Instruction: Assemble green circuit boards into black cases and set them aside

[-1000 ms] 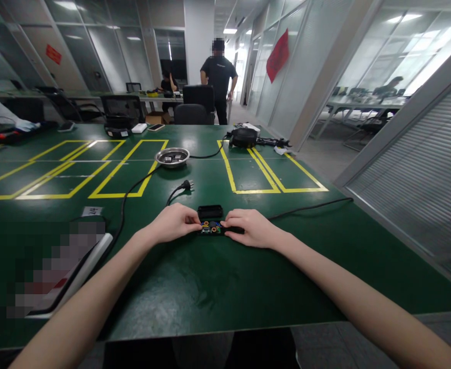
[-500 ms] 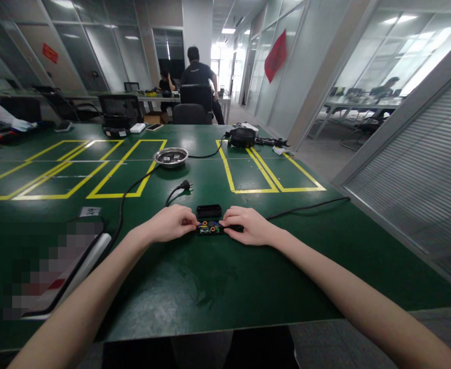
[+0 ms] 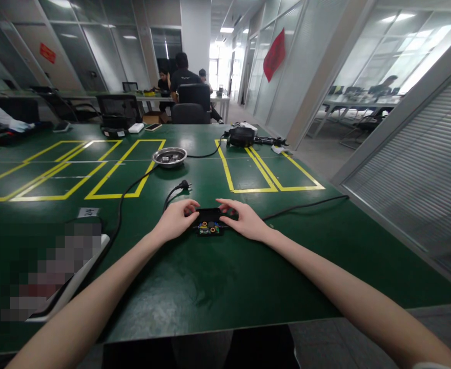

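Note:
A small black plastic case base (image 3: 210,232) lies on the green table, holding a circuit board (image 3: 209,226) with copper-ringed coils. Directly behind it is the black plastic cover (image 3: 209,214), very close to the base's far edge. My left hand (image 3: 178,219) has its thumb and bent fingers around the cover's left end. At the right end, my right hand (image 3: 245,219) curves its thumb and fingers about the cover in the same way. Fingertip contact is partly hidden. Cables leave both ends of the base, running under my hands.
A power plug (image 3: 185,185) lies behind my left hand. Farther back are a metal bowl (image 3: 169,158) with small metal parts and a black device (image 3: 241,137). A black cable (image 3: 120,215) runs along the left, near a white-edged tablet-like object (image 3: 95,261). People sit beyond the table.
Both hands have let go of the cable ends at the circuit board and moved back to the cover. The cover has shifted slightly toward the base. In the background, a seated person has leaned left.

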Demonstrator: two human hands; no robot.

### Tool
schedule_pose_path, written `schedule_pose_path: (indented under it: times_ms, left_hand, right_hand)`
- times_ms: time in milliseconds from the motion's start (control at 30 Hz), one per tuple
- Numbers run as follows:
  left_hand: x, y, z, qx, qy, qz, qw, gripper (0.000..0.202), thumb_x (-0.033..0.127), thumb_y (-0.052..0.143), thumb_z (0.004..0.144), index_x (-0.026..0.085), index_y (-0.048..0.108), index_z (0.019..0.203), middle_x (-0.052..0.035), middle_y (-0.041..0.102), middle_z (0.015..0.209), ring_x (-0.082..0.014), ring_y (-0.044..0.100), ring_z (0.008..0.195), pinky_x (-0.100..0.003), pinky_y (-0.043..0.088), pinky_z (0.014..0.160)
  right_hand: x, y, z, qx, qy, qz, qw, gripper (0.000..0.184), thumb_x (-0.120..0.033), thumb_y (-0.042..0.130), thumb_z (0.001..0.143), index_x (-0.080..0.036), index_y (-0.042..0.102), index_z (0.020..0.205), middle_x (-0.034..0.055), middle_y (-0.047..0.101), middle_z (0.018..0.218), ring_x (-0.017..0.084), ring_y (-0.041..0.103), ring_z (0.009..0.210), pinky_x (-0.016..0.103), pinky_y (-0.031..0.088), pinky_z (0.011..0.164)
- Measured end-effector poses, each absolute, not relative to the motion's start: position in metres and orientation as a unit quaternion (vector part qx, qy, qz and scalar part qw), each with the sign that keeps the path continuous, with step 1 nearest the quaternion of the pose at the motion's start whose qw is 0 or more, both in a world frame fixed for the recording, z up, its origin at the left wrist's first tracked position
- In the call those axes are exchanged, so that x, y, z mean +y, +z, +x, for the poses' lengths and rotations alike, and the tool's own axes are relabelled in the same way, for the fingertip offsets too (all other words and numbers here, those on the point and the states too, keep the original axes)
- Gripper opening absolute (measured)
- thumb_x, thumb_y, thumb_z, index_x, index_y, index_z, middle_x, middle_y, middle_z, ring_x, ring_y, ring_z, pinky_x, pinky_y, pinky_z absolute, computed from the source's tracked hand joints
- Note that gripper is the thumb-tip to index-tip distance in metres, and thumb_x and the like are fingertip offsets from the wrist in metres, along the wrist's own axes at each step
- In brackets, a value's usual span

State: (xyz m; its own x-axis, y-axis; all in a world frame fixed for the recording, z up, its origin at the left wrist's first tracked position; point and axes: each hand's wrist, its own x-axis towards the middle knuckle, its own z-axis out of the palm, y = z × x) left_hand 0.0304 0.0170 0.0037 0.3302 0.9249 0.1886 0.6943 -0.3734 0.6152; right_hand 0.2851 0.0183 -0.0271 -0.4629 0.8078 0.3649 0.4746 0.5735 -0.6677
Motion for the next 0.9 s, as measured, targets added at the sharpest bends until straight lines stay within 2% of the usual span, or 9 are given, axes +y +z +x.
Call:
schedule_pose_path:
  times_ms: [67, 133, 200, 300, 367, 467, 567, 733, 900]
  left_hand:
    - [0.017, 0.004, 0.030, 0.507, 0.277, 0.777, 0.250, 0.031, 0.033, 0.063, 0.084, 0.017, 0.072, 0.109, -0.0032, 0.074, 0.083, -0.0203, 0.068, 0.076, -0.032, 0.055, 0.075]
    - [0.018, 0.005, 0.029, 0.506, 0.265, 0.776, 0.267, 0.033, 0.034, 0.063, 0.084, 0.016, 0.073, 0.109, -0.0034, 0.074, 0.081, -0.0200, 0.068, 0.074, -0.031, 0.055, 0.073]
    - [0.018, 0.007, 0.029, 0.505, 0.243, 0.781, 0.275, 0.031, 0.034, 0.061, 0.084, 0.014, 0.075, 0.104, -0.0042, 0.075, 0.080, -0.0201, 0.068, 0.073, -0.031, 0.054, 0.070]
    - [0.016, 0.011, 0.029, 0.492, 0.247, 0.791, 0.267, 0.027, 0.032, 0.060, 0.083, 0.016, 0.076, 0.098, -0.0029, 0.074, 0.077, -0.0190, 0.066, 0.072, -0.030, 0.053, 0.070]
    - [0.014, 0.013, 0.031, 0.481, 0.267, 0.792, 0.266, 0.026, 0.031, 0.062, 0.082, 0.016, 0.075, 0.098, -0.0016, 0.072, 0.077, -0.0180, 0.065, 0.072, -0.029, 0.053, 0.072]
    - [0.012, 0.014, 0.032, 0.469, 0.290, 0.776, 0.306, 0.029, 0.033, 0.063, 0.081, 0.015, 0.073, 0.101, -0.0019, 0.070, 0.078, -0.0170, 0.064, 0.071, -0.029, 0.053, 0.070]
    - [0.013, 0.015, 0.031, 0.456, 0.287, 0.752, 0.380, 0.032, 0.034, 0.064, 0.079, 0.013, 0.071, 0.102, -0.0018, 0.068, 0.077, -0.0170, 0.065, 0.070, -0.028, 0.053, 0.066]
    - [0.014, 0.016, 0.026, 0.460, 0.262, 0.736, 0.422, 0.027, 0.031, 0.065, 0.073, 0.015, 0.068, 0.095, 0.0000, 0.068, 0.076, -0.0167, 0.068, 0.069, -0.027, 0.053, 0.065]
    - [0.015, 0.019, 0.023, 0.456, 0.245, 0.721, 0.460, 0.026, 0.028, 0.067, 0.071, 0.016, 0.065, 0.094, -0.0009, 0.072, 0.075, -0.0176, 0.069, 0.071, -0.029, 0.055, 0.070]
  right_hand:
    - [0.017, -0.027, 0.284, -0.802, 0.279, -0.388, 0.357, 0.057, -0.019, 0.067, 0.089, -0.023, 0.058, 0.145, 0.0078, 0.071, 0.116, 0.018, 0.067, 0.087, 0.034, 0.058, 0.075]
    - [0.017, -0.028, 0.283, -0.804, 0.281, -0.384, 0.357, 0.057, -0.019, 0.067, 0.089, -0.022, 0.058, 0.145, 0.0075, 0.068, 0.115, 0.016, 0.065, 0.083, 0.033, 0.057, 0.073]
    - [0.017, -0.028, 0.283, -0.814, 0.257, -0.389, 0.348, 0.054, -0.020, 0.068, 0.089, -0.021, 0.061, 0.142, 0.0084, 0.067, 0.113, 0.018, 0.066, 0.089, 0.037, 0.057, 0.081]
    - [0.016, -0.026, 0.283, -0.822, 0.223, -0.396, 0.343, 0.044, -0.021, 0.070, 0.089, -0.022, 0.068, 0.133, 0.0111, 0.068, 0.122, 0.025, 0.065, 0.111, 0.048, 0.052, 0.100]
    - [0.014, -0.024, 0.283, -0.820, 0.237, -0.392, 0.342, 0.038, -0.021, 0.069, 0.090, -0.023, 0.072, 0.128, 0.0106, 0.070, 0.122, 0.026, 0.065, 0.115, 0.050, 0.050, 0.103]
    - [0.012, -0.021, 0.282, -0.793, 0.307, -0.392, 0.351, 0.036, -0.019, 0.066, 0.090, -0.020, 0.073, 0.125, 0.0083, 0.076, 0.107, 0.022, 0.070, 0.096, 0.042, 0.057, 0.091]
    - [0.009, -0.018, 0.280, -0.759, 0.365, -0.389, 0.373, 0.037, -0.021, 0.065, 0.089, -0.018, 0.072, 0.126, 0.0068, 0.076, 0.100, 0.018, 0.070, 0.084, 0.037, 0.059, 0.083]
    - [0.006, -0.016, 0.279, -0.744, 0.406, -0.371, 0.380, 0.036, -0.023, 0.066, 0.088, -0.017, 0.073, 0.123, 0.0054, 0.075, 0.097, 0.016, 0.069, 0.079, 0.033, 0.059, 0.079]
    - [0.004, -0.015, 0.280, -0.762, 0.384, -0.363, 0.375, 0.038, -0.025, 0.067, 0.089, -0.018, 0.072, 0.126, 0.0051, 0.073, 0.097, 0.016, 0.067, 0.083, 0.032, 0.058, 0.078]
